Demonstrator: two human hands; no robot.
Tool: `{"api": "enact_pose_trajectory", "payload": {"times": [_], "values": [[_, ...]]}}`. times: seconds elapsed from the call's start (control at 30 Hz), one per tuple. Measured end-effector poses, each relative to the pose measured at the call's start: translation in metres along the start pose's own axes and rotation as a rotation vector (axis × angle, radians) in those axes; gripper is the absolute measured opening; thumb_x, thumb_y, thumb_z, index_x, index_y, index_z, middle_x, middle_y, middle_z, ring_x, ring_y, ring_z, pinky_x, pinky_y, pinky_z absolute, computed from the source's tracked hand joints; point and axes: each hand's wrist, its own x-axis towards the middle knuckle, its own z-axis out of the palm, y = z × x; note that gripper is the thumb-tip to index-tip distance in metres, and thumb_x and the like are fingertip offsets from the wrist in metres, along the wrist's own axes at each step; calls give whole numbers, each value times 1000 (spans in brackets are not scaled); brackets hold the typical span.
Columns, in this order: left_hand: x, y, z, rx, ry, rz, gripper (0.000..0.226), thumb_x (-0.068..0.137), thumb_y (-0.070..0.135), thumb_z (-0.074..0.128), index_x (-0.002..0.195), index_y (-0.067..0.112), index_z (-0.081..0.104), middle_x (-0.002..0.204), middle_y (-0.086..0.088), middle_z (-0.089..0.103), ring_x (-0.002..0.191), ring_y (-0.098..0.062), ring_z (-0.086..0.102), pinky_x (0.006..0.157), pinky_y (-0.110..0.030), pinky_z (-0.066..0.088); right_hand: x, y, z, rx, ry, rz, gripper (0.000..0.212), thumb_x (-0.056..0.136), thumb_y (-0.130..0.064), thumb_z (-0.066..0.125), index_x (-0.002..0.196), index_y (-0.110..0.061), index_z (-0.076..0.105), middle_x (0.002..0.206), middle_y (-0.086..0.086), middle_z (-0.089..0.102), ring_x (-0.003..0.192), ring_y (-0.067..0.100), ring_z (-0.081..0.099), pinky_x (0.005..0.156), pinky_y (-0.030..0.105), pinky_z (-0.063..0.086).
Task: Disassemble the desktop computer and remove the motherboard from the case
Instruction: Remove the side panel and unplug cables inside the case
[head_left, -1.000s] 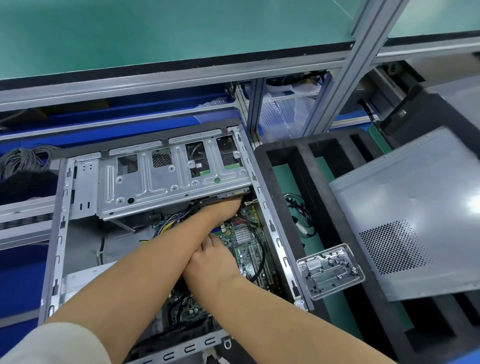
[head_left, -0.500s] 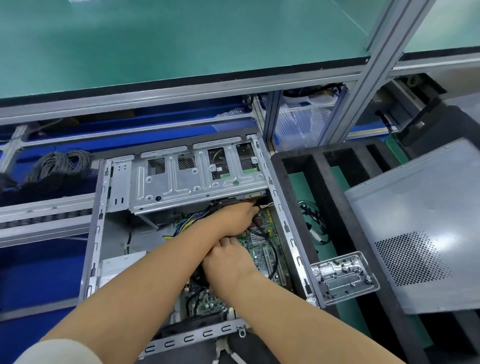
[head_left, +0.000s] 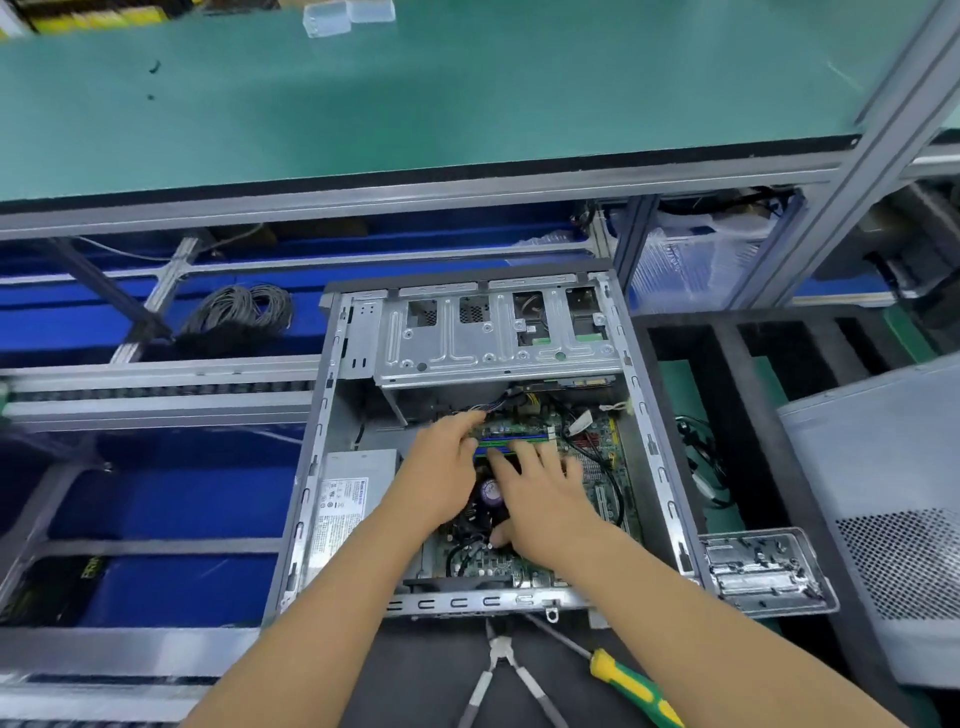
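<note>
Hands (head_left: 540, 499) on motherboard (head_left: 597, 457) in case (head_left: 649, 415).

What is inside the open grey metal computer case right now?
A green motherboard, grey power supply box, silver drive cage and black cables. Left hand and right hand cover the board's middle, hiding what lies beneath.

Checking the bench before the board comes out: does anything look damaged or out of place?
Nothing looks damaged. Loose black cables lie across the green motherboard in the open grey metal case, where the left hand and right hand work.
</note>
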Motion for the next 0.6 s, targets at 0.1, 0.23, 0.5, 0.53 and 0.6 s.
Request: {"api": "enact_pose_trajectory", "payload": {"times": [0.1, 0.23, 0.5, 0.53, 0.6], "values": [[-12, -8, 5, 166, -29, 33, 40, 100, 16, 47, 141, 18, 48, 140, -3, 52, 129, -21, 45, 105, -29, 34, 0, 3, 1, 140, -44, 3, 101, 79, -54, 70, 154, -21, 12, 154, -1, 18, 135, 26, 18, 107, 46, 22], [-9, -2, 20, 345, -93, 168, 42, 98, 34, 52, 134, 14, 47, 138, -4, 48, 131, -23, 37, 109, -39, 31, 5, 24, -4, 397, -170, 83, 85, 93, -45, 58, 155, -17, 8, 161, -1, 9, 143, 28, 12, 114, 45, 19], [4, -10, 42, 575, -448, 182, 110, 76, 78, 52, 154, 26, -5, 159, 3, 6, 146, -20, 2, 115, -57, -5, 47, 48, -15, 576, 298, 396, 21, 95, -1, 45, 109, 4, 60, 107, 20, 62, 98, 32, 60, 77, 32, 49], [5, -11, 44, 592, -458, 170, 109, 76, 80, 50, 153, 27, -5, 158, 3, 9, 145, -21, 5, 115, -57, -5, 54, 48, -15, 557, 314, 421, 18, 97, -5, 47, 100, 4, 62, 102, 20, 63, 89, 32, 61, 69, 32, 47], [6, -13, 47, 616, -455, 159, 107, 75, 84, 45, 153, 28, -5, 155, 3, 10, 142, -23, 7, 114, -58, -2, 65, 47, -9, 524, 321, 456, 21, 99, -10, 50, 91, 4, 64, 95, 21, 63, 77, 31, 61, 60, 31, 44]]}}
